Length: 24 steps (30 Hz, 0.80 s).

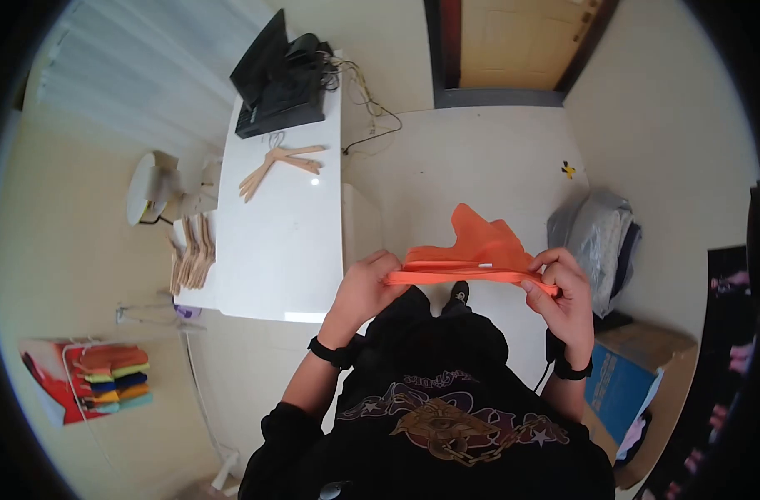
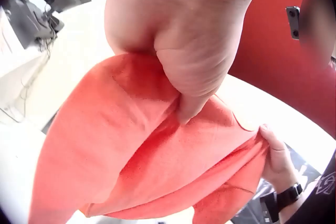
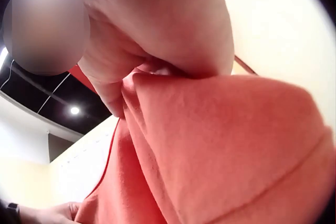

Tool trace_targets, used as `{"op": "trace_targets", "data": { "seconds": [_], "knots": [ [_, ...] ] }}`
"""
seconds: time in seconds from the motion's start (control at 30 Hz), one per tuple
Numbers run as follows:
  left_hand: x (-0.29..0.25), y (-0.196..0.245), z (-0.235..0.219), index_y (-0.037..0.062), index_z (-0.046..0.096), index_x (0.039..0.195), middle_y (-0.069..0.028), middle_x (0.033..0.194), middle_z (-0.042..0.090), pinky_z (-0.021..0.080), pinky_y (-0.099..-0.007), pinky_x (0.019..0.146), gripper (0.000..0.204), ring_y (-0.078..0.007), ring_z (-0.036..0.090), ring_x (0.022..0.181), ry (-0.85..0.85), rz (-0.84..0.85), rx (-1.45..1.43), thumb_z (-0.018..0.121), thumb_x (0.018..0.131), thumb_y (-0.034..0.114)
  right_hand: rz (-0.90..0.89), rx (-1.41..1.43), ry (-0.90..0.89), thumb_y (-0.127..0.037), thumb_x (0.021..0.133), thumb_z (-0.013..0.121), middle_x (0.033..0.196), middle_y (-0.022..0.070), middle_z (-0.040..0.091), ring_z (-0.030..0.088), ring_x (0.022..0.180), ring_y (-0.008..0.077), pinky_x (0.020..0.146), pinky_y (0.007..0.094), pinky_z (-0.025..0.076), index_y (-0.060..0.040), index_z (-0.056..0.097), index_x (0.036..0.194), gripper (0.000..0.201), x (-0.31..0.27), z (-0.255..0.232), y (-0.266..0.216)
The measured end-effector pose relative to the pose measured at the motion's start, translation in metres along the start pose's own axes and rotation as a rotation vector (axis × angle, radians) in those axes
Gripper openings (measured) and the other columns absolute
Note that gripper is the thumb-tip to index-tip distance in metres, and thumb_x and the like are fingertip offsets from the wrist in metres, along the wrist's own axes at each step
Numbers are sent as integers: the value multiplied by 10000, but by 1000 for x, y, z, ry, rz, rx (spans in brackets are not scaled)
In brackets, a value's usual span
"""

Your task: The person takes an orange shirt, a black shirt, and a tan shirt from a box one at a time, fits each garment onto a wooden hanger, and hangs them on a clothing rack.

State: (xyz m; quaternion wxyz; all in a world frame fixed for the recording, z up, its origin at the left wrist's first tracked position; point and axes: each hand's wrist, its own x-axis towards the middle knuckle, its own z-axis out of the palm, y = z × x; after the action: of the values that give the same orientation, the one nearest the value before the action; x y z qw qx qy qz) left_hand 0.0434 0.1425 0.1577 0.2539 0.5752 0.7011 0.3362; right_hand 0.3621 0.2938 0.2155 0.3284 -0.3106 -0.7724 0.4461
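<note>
An orange garment (image 1: pixel 488 243) is stretched between both hands in front of the body, its upper edge pulled nearly straight and a small white label on it. The left hand (image 1: pixel 366 287) pinches one end, and the right hand (image 1: pixel 563 292) grips the other between thumb and fingers. In the left wrist view the cloth (image 2: pixel 105 129) hangs in folds below the left hand (image 2: pixel 184 50), whose thumb presses on it. The right wrist view has the right hand (image 3: pixel 157 29) holding the cloth (image 3: pixel 226 140); its fingertips are partly hidden.
To the left stands a white table (image 1: pixel 292 242) with wooden hangers (image 1: pixel 276 162) and a black monitor (image 1: pixel 261 62). More hangers (image 1: pixel 198 254) lie beyond its left edge. On the right are a plastic-wrapped bundle (image 1: pixel 596 242) and a cardboard box (image 1: pixel 659 354); a door (image 1: pixel 521 46) is ahead.
</note>
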Motion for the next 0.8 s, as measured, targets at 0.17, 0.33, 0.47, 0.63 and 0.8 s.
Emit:
{"op": "trace_targets", "data": {
  "seconds": [0.17,0.33,0.47,0.63,0.8],
  "knots": [
    [-4,-19,-15,39,702,956,-104,884,701,570,-368,692,276,-313,704,770,147,-154,144,907,804,147,-15,-36,-314,-48,846,842,934,111,647,619,759,251,664,344,479,-8,563,799,285,74,23,46],
    [4,-49,-28,28,672,910,-88,871,692,579,-348,706,347,-271,699,754,320,-262,-49,940,812,226,-13,-325,-838,-148,815,845,720,147,640,623,683,367,618,431,476,-40,633,793,238,148,65,67],
    [19,-68,-47,48,691,953,-98,877,679,564,-378,705,330,-332,677,788,444,-353,-160,916,833,257,43,-272,-993,-225,812,883,679,148,637,619,630,343,586,427,465,-41,597,747,347,199,102,70],
    [36,-95,-75,47,623,872,-93,875,663,561,-388,704,333,-311,669,792,517,-141,100,910,794,196,-41,-431,-1117,-221,809,895,707,141,657,642,646,314,601,403,480,-48,598,792,344,260,153,93],
    [24,-100,-94,62,619,906,-83,935,696,583,-427,754,291,-307,696,900,522,-276,166,859,751,119,8,-332,-1364,-242,861,876,815,129,726,706,751,277,694,373,546,-48,632,962,328,324,221,96]
  ]
}}
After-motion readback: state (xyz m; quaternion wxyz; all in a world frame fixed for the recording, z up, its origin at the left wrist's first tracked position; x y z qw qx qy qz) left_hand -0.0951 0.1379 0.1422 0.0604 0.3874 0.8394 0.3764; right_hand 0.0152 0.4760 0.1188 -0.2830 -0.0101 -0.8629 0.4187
